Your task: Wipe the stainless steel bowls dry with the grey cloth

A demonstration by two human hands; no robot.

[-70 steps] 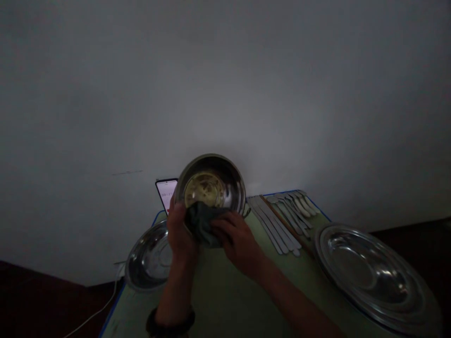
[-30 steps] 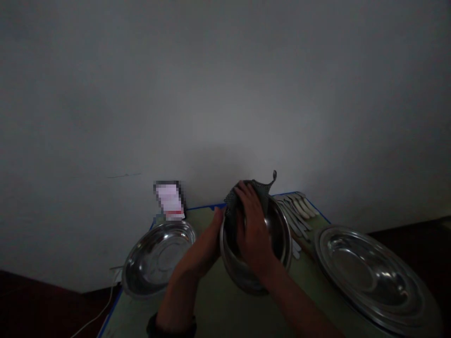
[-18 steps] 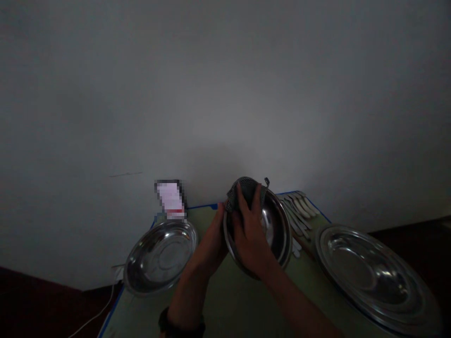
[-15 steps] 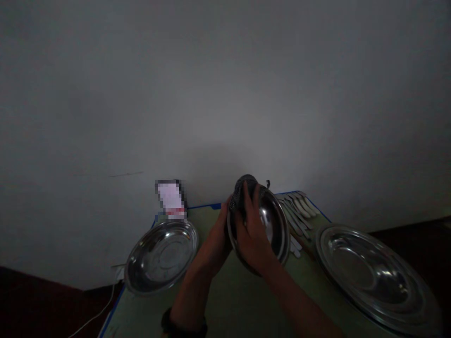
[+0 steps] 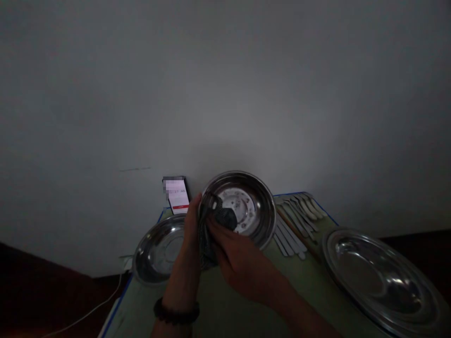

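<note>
The bowl (image 5: pixel 252 206) is held up in front of the middle of the table's (image 5: pixel 229 310) far edge, tilted so that its inside faces the camera. A dark cloth (image 5: pixel 207 239) lies bunched against its near left wall and hangs over the rim. The left hand (image 5: pixel 192 220) grips the bowl's left side, thumb at the rim (its other fingers are hidden behind the metal). The right hand (image 5: pixel 236 256) is mostly closed, its fingers pressing the cloth into the bowl. A dark bracelet (image 5: pixel 176 313) circles the left wrist.

Just left of the hands, a basin (image 5: pixel 155 258) sits at the table's left edge, partly behind the left forearm. A phone (image 5: pixel 179 195) leans at the far left corner. Knives (image 5: pixel 291 239), a brown stick (image 5: pixel 292 223) and spoons (image 5: pixel 310 209) lie towards the far right corner; a large dish (image 5: pixel 366 272) covers the right edge.
</note>
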